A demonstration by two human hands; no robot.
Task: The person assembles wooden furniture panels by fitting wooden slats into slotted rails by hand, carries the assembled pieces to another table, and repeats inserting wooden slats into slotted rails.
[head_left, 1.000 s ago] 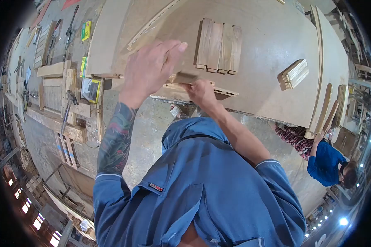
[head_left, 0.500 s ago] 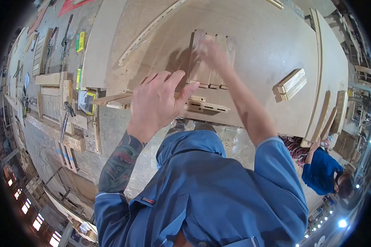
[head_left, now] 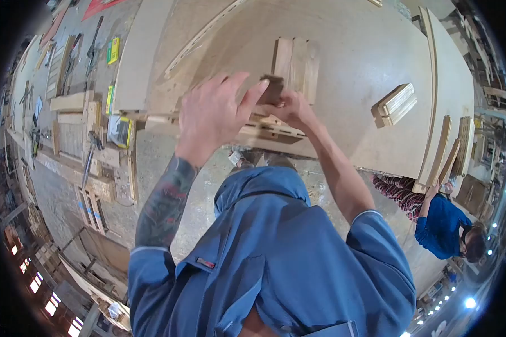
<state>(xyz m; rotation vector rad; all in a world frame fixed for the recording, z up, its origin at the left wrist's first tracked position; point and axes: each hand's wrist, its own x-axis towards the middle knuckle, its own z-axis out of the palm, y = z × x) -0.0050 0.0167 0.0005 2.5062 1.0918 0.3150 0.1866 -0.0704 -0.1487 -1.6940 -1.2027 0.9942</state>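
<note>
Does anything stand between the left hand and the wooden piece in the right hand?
Nothing visible does: the left hand is right beside the wooden piece in the right hand; whether it touches the piece is unclear.

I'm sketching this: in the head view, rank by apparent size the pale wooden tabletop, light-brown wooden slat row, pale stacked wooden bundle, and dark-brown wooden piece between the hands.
Tabletop
Slat row
Stacked bundle
Dark-brown piece (held nearer; true size unsure)

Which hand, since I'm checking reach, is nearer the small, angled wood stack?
Right: the right hand sits left of the wood stack, apart; the left hand is farther left.
</note>
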